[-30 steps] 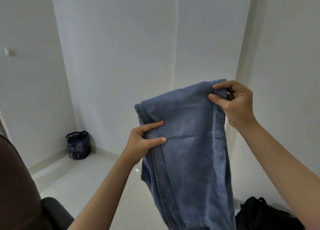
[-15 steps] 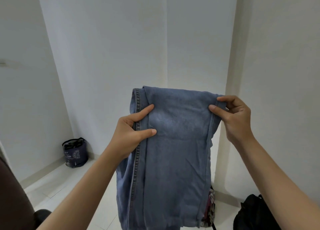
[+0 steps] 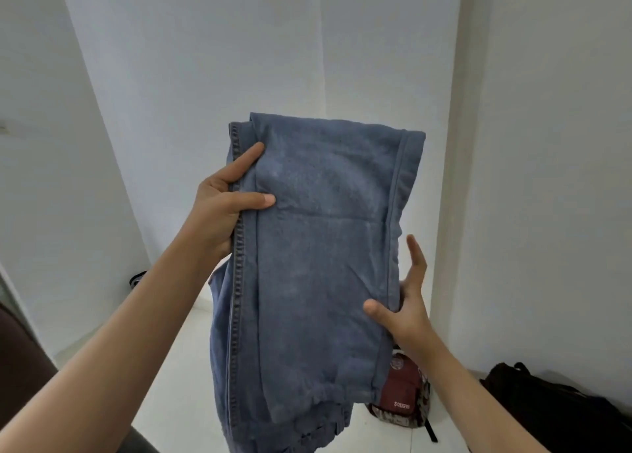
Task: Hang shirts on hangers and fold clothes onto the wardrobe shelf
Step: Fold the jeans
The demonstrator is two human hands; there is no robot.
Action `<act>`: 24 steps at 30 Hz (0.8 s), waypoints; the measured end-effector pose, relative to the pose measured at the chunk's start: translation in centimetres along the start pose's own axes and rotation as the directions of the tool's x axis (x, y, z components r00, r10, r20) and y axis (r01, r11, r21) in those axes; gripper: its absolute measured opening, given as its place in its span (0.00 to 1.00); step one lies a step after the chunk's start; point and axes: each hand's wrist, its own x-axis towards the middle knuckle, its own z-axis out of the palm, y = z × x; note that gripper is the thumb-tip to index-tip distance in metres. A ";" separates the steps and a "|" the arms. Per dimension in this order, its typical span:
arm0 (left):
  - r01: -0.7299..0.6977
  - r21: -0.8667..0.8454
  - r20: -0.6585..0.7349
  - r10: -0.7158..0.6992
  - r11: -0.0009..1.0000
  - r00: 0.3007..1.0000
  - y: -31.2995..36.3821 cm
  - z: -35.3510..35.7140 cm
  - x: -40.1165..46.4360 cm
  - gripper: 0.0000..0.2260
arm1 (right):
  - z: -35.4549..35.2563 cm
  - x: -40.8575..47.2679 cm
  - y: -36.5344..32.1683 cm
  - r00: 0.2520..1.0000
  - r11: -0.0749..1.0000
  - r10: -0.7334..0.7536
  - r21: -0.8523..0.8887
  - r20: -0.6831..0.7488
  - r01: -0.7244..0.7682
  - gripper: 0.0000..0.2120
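Note:
A pair of blue jeans [image 3: 318,254], folded over lengthwise, hangs in the air in front of me. My left hand [image 3: 224,206] grips its upper left edge along the stitched seam, thumb on the front. My right hand [image 3: 403,302] is lower down at the right edge, thumb on the front of the cloth and fingers spread behind it. The bottom of the jeans bunches up near the lower edge of the view. No hanger, shirt or wardrobe shelf is visible.
White walls meet in a corner behind the jeans. A maroon backpack [image 3: 405,401] stands on the white floor under my right arm, a black bag [image 3: 554,408] lies at lower right, and a dark bag [image 3: 136,279] peeks out at the left wall.
My right hand has left the top right corner of the jeans and dropped to the middle of the right edge. My left hand keeps its grip and the jeans have risen slightly.

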 end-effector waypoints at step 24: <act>0.296 0.151 0.243 -0.326 0.943 0.914 -8.2 -5.4 -3.4 0.23 | -0.1 3.7 -5.6 0.980 0.974 0.047 0.228 -0.194 -0.002 0.11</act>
